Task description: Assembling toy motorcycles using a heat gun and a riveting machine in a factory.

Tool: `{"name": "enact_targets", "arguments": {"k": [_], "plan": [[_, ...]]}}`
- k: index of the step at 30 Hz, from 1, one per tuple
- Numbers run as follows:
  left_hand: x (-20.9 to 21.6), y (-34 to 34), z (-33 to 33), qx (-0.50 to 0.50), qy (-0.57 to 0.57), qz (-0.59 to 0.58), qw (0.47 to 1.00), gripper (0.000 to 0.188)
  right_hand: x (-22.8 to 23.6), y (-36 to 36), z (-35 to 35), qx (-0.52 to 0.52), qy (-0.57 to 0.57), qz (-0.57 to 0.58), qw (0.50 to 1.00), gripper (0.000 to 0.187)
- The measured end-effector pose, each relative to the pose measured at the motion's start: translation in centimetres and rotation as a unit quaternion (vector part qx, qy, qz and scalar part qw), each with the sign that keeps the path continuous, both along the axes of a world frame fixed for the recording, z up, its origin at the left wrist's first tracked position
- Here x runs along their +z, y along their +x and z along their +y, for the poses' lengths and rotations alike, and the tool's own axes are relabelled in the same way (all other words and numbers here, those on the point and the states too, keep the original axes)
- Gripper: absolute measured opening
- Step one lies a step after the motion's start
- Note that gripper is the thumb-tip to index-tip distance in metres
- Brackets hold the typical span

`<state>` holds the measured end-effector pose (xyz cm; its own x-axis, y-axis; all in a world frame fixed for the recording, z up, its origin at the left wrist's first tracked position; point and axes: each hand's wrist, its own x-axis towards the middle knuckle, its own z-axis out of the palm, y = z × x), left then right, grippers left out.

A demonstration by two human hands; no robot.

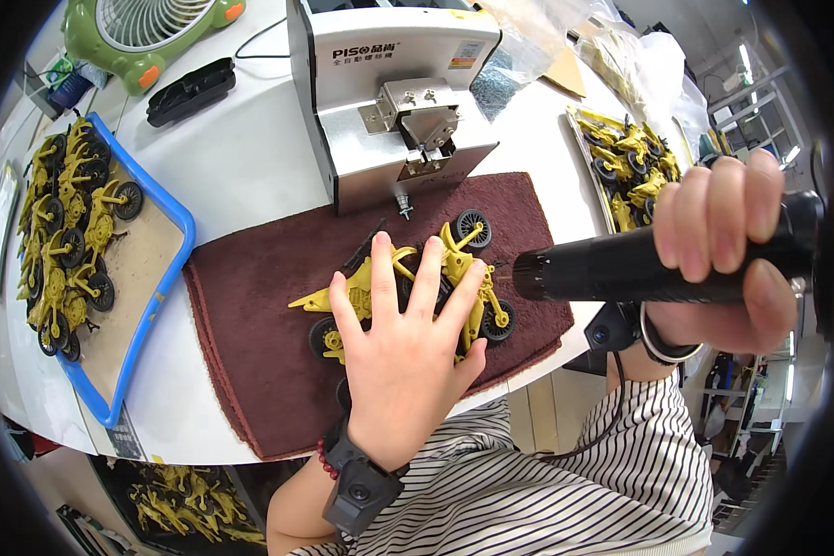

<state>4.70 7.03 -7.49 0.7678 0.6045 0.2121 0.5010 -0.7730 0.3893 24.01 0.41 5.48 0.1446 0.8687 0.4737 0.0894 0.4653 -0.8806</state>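
My left hand (403,347) lies palm down with its fingers spread over yellow toy motorcycle parts (357,289) with black spoked wheels. The parts rest on a dark brown towel (259,371), and my palm hides much of them. In my right hand (713,227) is a black cylindrical electric screwdriver (602,265), held nearly level with the fingers wrapped round its body. Its front end points left toward the toy parts, close to the wheels (473,229) on their right side. Whether the tip touches a part, I cannot tell.
A metal screw-feeding machine (343,102) stands behind the towel. At the left, a blue-rimmed tray (148,320) holds several yellow toy motorcycles; another tray of them (625,162) sits at the right. A green fan (144,32) and black case (190,93) are at the back left.
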Motion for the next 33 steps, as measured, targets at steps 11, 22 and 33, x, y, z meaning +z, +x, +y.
{"name": "enact_targets", "arguments": {"k": [11, 22, 33], "plan": [[-0.3, -0.1, 0.1, -0.002, 0.005, -0.008, 1.0, 0.069, -2.5, -0.8, 1.9, -0.056, -0.006, 0.017, 0.998, 0.031], [-0.5, 0.1, -0.2, -0.003, 0.014, -0.011, 1.0, 0.065, 2.8, 3.6, 3.4, 0.029, 0.116, 0.071, 0.99, 0.033], [-0.4, -0.1, 0.0, 0.004, 0.017, -0.008, 1.0, 0.064, 1.0, -2.3, 11.9, -0.075, 0.253, 0.02, 0.964, 0.021]]}}
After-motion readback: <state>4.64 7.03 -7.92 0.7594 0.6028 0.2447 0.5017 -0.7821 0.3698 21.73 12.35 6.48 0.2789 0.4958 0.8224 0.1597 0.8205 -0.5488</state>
